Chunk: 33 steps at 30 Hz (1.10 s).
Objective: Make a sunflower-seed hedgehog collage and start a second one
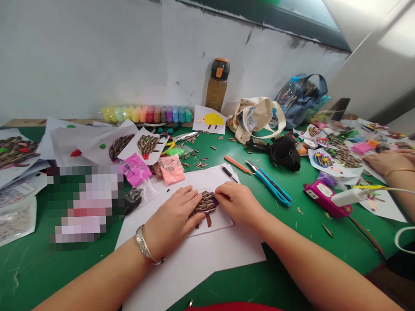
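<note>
Mid-frame, seeds (205,201) cover most of the purple patch (215,203) on a card (221,226), legs (209,220) in place, its right edge bare. The left hand (178,208) rests alongside, thumb spread; the right hand (239,203) pinches narrowly, contents hidden.

Orange-lidded bottle (216,92) by the wall (98,55), left of a cream tote (258,110) and blue bag (298,110).

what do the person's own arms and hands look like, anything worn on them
The left forearm and right forearm show no sleeves. The left hand and right hand wear no gloves. A broad, shiny, silver-coloured bracelet circles the left wrist; none shows on the right. No rings can be made out.
</note>
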Tool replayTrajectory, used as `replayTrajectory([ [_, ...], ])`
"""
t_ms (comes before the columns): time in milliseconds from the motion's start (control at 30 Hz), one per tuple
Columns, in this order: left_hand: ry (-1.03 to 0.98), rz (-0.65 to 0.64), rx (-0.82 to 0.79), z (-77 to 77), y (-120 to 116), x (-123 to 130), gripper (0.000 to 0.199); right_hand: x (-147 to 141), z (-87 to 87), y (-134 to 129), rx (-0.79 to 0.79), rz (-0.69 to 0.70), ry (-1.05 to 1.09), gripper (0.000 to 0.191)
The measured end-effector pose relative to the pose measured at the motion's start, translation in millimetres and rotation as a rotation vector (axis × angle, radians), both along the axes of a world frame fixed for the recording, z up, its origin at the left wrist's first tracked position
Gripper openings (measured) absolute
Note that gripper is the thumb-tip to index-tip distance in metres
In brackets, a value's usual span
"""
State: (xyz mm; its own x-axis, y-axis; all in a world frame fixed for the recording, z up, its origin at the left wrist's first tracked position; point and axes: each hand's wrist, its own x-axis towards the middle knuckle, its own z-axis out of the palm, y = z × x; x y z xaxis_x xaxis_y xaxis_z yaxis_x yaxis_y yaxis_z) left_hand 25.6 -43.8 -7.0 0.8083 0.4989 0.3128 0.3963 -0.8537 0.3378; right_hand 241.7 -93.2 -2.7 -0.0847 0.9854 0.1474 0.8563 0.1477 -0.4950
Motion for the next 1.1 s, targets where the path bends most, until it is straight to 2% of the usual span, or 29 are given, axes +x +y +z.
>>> replayTrajectory([
  [167,0.009,-0.01,-0.003,-0.1,0,-2,0.039,18,13.4,7,0.047,-0.107,0.097,0.018],
  [267,0.022,-0.014,-0.009,3.0,-1,-1,0.036,18,25.8,22,0.058,-0.053,-0.002,0.022],
  [400,0.033,-0.03,-0.031,9.9,-1,0,0.032,3,34.6,56,0.037,0.01,-0.191,0.028],
  [567,0.033,-0.059,-0.074,13.9,0,0,0.03,-16,24.9,97,0.023,0.056,-0.362,0.029],
  [733,0.054,-0.058,-0.118,13.1,0,0,0.029,-25,13.7,115,0.037,0.108,-0.439,0.025],
  [900,0.024,-0.032,-0.105,11.7,0,-1,0.033,-26,21.5,105,0.097,0.045,-0.445,0.026],
  [1000,0.007,-0.025,-0.085,9.2,0,-2,0.035,-13,28.9,76,0.1,-0.017,-0.302,0.026],
  [1100,-0.012,-0.025,-0.072,5.7,0,-2,0.035,6,29.7,36,0.077,0.061,-0.11,0.026],
])
